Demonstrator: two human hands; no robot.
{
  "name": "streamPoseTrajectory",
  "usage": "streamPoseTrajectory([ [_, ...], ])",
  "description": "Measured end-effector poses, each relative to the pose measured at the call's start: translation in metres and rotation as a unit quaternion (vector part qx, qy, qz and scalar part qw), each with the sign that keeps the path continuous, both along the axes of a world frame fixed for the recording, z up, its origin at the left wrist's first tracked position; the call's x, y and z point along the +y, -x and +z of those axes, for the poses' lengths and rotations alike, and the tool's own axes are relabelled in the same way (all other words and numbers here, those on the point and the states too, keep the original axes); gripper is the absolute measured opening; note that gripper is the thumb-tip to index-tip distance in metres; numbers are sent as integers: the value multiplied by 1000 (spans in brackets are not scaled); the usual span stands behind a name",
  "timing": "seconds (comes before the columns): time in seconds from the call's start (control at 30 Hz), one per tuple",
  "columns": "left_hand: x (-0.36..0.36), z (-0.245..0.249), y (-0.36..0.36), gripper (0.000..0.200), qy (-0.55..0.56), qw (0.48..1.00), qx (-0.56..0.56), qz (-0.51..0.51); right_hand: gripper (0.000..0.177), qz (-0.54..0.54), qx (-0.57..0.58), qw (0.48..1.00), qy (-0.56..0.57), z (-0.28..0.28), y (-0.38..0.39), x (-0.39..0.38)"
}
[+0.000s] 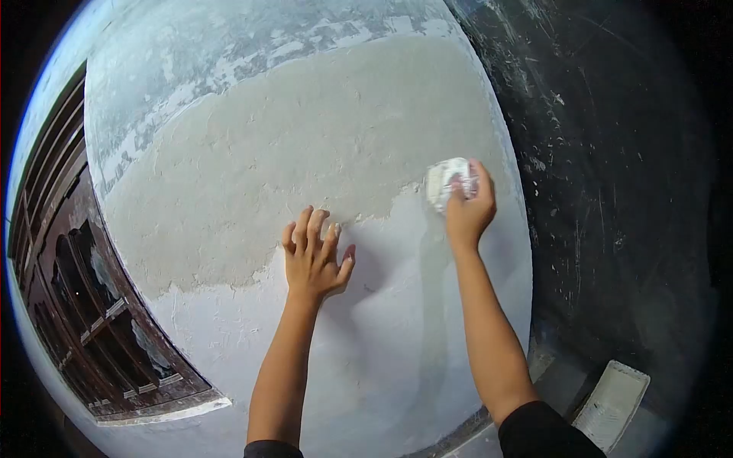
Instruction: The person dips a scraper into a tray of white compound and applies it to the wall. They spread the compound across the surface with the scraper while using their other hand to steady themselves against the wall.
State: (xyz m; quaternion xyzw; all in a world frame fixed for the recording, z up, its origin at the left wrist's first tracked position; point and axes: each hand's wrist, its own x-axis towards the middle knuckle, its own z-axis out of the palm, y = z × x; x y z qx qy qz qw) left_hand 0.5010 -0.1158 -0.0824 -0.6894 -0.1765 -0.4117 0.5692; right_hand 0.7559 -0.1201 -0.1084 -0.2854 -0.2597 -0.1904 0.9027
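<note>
The wall [305, 137] in front of me carries a broad greyish damp-looking coat above a whiter lower part, with a ragged border between them. My left hand [314, 259] is open, fingers spread and bent, its fingertips at or close to the wall along that border. To the right, my right hand [475, 210] is closed around a squarish white-smeared pad [447, 183], whose exact kind I cannot make out under the smears. The pad lies against the wall near the border's right end. A greyish vertical streak [434, 305] runs down below it.
A dark wooden window [99, 305] with slats and panes borders the wall on the left. Past the wall's right edge is a dark scuffed surface [603, 153]. A long pale tray [613, 404] with whitish material in it stands at the lower right.
</note>
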Motion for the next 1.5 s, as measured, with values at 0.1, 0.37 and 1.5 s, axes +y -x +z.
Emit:
streamPoseTrajectory([
  [0.1, 1, 1, 1, 51, -8, 1000, 8, -2, 39, 48, -179, 982, -33, 11, 43, -9],
  [0.37, 2, -1, 0, 51, -6, 1000, 25, 3, 37, 7, -26, 999, 23, 9, 8, 3],
  [1.5, -7, -28, -39, 33, 21, 997, 19, -73, 46, 161, -114, 980, 34, -34, 1, -17],
])
